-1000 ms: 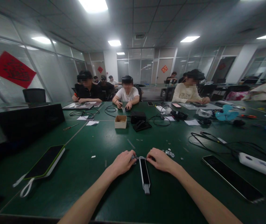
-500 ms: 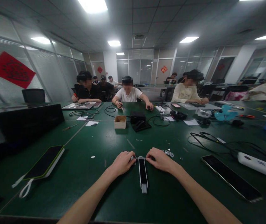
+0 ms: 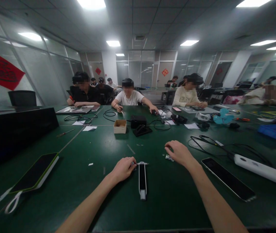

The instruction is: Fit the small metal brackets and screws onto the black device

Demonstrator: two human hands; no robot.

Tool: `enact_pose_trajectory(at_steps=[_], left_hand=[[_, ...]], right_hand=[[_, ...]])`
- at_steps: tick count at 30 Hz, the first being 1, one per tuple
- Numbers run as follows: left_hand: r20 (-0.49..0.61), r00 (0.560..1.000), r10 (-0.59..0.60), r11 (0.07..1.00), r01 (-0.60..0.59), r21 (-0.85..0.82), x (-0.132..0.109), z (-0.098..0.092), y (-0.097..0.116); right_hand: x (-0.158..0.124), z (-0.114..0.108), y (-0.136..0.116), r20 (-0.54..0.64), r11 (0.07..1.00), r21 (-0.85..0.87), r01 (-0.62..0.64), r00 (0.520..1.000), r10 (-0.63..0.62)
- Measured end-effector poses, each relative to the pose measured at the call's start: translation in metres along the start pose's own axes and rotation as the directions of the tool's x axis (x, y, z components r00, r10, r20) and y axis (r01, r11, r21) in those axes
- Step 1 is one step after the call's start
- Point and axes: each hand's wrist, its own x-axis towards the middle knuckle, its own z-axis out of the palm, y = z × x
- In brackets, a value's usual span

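A narrow black-and-white device (image 3: 142, 178) lies lengthwise on the green table (image 3: 99, 194) in front of me. My left hand (image 3: 123, 168) is closed at its far end, pinching a small metal part there. My right hand (image 3: 180, 152) is off the device, to the right and farther out, fingers curled down over small metal pieces (image 3: 169, 158) on the table. What the right fingers hold, if anything, does not show.
A phone in a green case (image 3: 33, 172) lies at left, a dark phone (image 3: 227, 178) and a white power strip (image 3: 261, 166) with cables at right. A small cardboard box (image 3: 120, 126) and black units sit mid-table. Several people work at the far side.
My right hand has left the device's far end and moved right and away to the small metal pieces. The left hand stays at the device. My view has shifted slightly.
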Motion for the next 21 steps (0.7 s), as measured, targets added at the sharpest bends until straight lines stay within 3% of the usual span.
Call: enact_pose_trajectory(at_steps=[5, 8, 11, 16, 21], left_hand=[[-0.021, 1.0, -0.003, 1.0, 0.002, -0.021, 0.0, 0.002, 0.001], [-0.025, 1.0, -0.012, 0.999, 0.011, -0.034, 0.001, 0.003, 0.002], [-0.028, 1.0, -0.012, 1.0, 0.012, -0.015, 0.001, 0.004, 0.002], [-0.036, 0.999, -0.012, 1.0, 0.012, 0.006, 0.002, 0.003, 0.003], [-0.023, 0.999, -0.025, 0.999, 0.026, 0.021, 0.001, 0.0, 0.008]], right_hand=[[-0.002, 0.001, 0.02, 0.142, 0.995, 0.015, -0.1, 0.985, 0.097], [-0.003, 0.008, 0.024, 0.305, 0.984, 0.071, -0.164, 0.943, 0.135], [-0.003, 0.015, 0.027, 0.378, 0.977, 0.091, -0.193, 0.914, 0.145], [0.0, 0.017, 0.023, 0.312, 0.985, 0.097, -0.145, 0.944, 0.108], [0.0, 0.024, -0.009, 0.184, 0.977, 0.21, -0.026, 0.983, -0.013]])
